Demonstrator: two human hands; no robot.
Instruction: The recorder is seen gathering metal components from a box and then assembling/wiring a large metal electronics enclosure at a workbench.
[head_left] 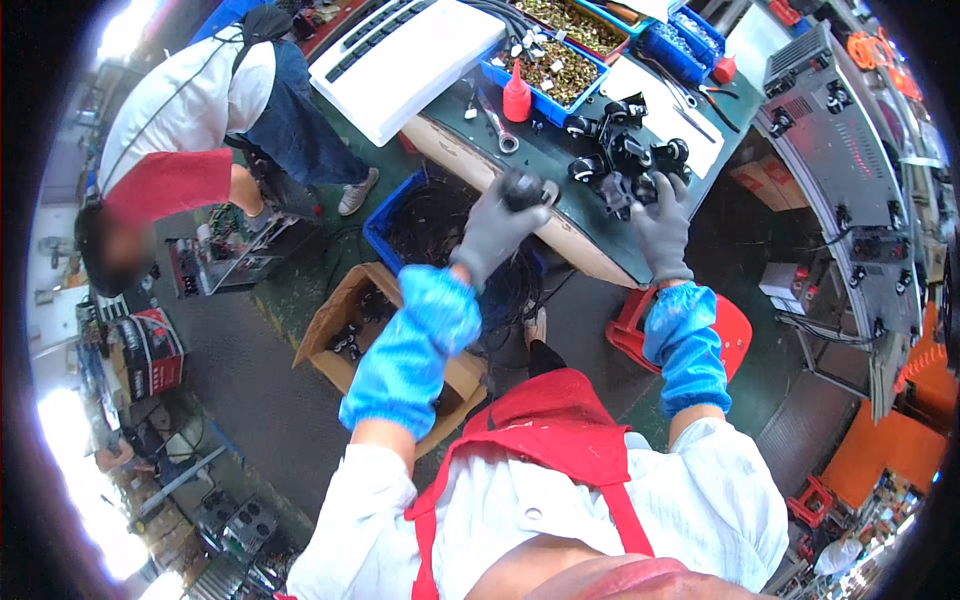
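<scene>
Left hand (490, 237) is gripping a black caster (523, 190) over the workbench (455, 115) edge; well apart, my right hand (661, 230) is touching the clustered casters (627, 148) on top, its grip unclear. I'm apparently handling them piece by piece, next probably needing a firm right-hand hold.

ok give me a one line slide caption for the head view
Gloved left hand holding a black rounded part, right hand at clustered black casters on a green workbench.
</scene>
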